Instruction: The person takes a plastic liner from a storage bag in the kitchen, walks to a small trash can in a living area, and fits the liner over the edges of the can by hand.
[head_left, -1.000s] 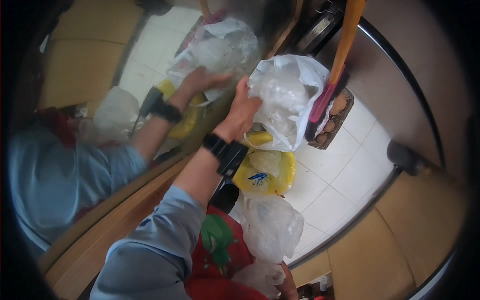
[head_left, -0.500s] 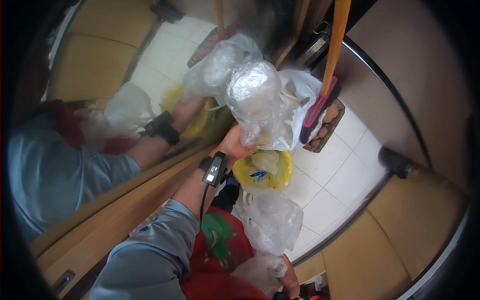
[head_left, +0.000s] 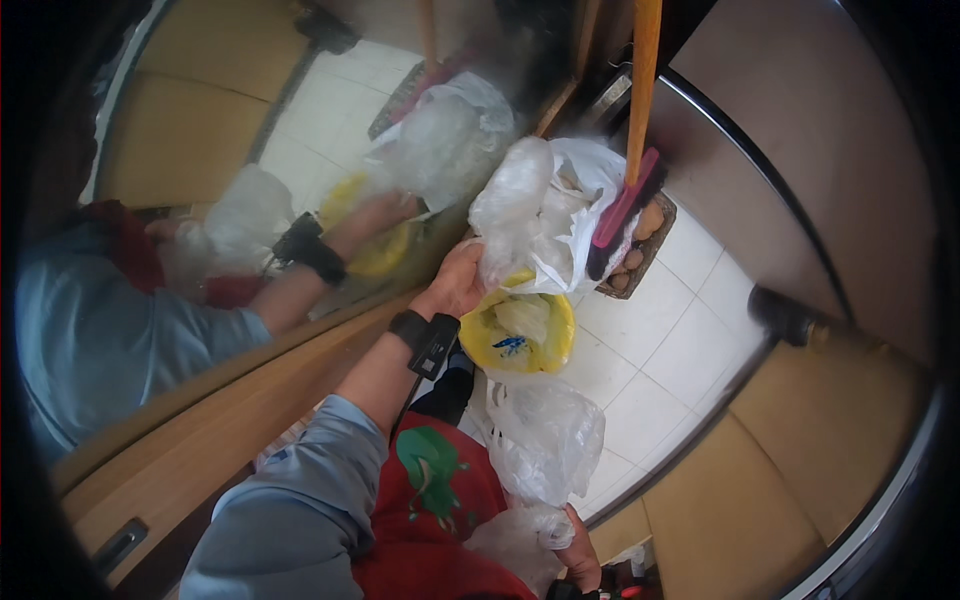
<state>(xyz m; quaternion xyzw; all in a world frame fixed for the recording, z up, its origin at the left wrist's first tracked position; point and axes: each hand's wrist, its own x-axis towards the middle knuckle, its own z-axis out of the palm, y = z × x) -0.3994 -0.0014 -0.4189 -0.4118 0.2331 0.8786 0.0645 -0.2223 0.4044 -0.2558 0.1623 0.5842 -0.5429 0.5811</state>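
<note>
My left hand (head_left: 457,281) is closed on the gathered end of a clear plastic bag (head_left: 514,195). That bag bulges against an open white plastic bag (head_left: 588,172), which has more crumpled plastic in it. Just below this hand stands a yellow-lined bin (head_left: 562,338) with crumpled clear plastic and a small blue piece inside. Low in the picture, my right hand (head_left: 579,550) is closed on a bunched clear plastic bag (head_left: 545,440). The bag's loose part spreads up toward the bin, and my right fingers are partly hidden.
A broom (head_left: 628,208) with a pink and black head and wooden handle leans by the white bag. Behind it, a woven basket (head_left: 620,290) holds brown, round produce. A mirrored door (head_left: 200,350) with a wooden edge lies left. Tan panels (head_left: 740,490) border the tiled floor (head_left: 640,400).
My left hand has shifted slightly left, and the puffed clear bag in it has sunk and flattened beside the white bag. My right hand has hardly moved.
</note>
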